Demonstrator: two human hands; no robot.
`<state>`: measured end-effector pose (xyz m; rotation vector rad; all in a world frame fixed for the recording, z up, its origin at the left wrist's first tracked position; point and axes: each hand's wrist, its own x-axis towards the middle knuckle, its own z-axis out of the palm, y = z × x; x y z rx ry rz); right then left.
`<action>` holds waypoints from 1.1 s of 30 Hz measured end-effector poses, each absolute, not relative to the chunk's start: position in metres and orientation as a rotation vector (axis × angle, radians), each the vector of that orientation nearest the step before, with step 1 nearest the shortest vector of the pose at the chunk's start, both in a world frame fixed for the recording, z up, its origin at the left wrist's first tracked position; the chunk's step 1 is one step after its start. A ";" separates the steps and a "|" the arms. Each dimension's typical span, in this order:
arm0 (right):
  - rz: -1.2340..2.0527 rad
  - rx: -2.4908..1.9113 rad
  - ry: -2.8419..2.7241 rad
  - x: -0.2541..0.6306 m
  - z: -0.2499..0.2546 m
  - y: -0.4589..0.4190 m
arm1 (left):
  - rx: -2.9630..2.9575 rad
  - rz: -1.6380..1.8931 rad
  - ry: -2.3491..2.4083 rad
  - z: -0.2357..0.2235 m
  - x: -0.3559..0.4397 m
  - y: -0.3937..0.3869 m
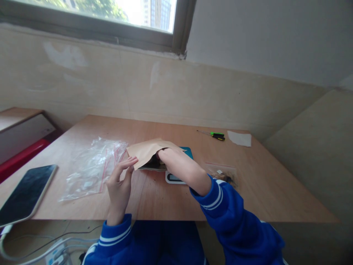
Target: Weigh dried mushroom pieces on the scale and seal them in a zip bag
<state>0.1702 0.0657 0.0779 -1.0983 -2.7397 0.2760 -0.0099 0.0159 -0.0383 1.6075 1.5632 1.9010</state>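
A brown paper bag (150, 149) lies with its mouth towards me, gaping onto a dark inside. At its left edge, my left hand (121, 184) grips the paper between thumb and fingers. My right hand (164, 154) reaches into the mouth from the right; its fingers are hidden inside, so I cannot tell what they touch. Partly covered by the bag and my right forearm is a flat teal and white device (173, 179) with a dark display window, which looks like a small scale.
Clear zip bags (91, 165) lie on the wooden table (154, 206), left of the paper bag. A phone (27, 193) with a cable is at the left edge. To the right are a zip bag with brown contents (224, 175), green-black screwdrivers (216, 135) and a paper scrap (239, 139).
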 end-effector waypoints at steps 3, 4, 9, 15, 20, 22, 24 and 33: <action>0.319 -1.072 -2.781 0.177 0.086 0.062 | 1.603 1.893 1.577 -0.037 -0.010 0.015; 0.350 -1.051 -2.764 0.180 0.089 0.061 | 1.602 1.886 1.584 -0.037 -0.011 0.015; 0.470 -0.944 -2.694 0.194 0.096 0.058 | 1.603 1.881 1.593 -0.038 -0.011 0.014; 0.413 -0.931 -2.746 0.194 0.093 0.055 | 1.620 1.875 1.579 -0.037 -0.009 0.014; 0.384 -0.968 -2.736 0.191 0.095 0.049 | 1.597 1.878 1.586 -0.036 -0.010 0.013; 0.406 -1.027 -2.772 0.191 0.096 0.048 | 1.594 1.875 1.600 -0.035 -0.010 0.013; 0.457 -1.117 -2.778 0.192 0.097 0.047 | 1.594 1.873 1.611 -0.035 -0.010 0.013; 0.442 -1.234 -2.754 0.183 0.083 0.061 | 1.628 1.878 1.587 -0.037 -0.010 0.013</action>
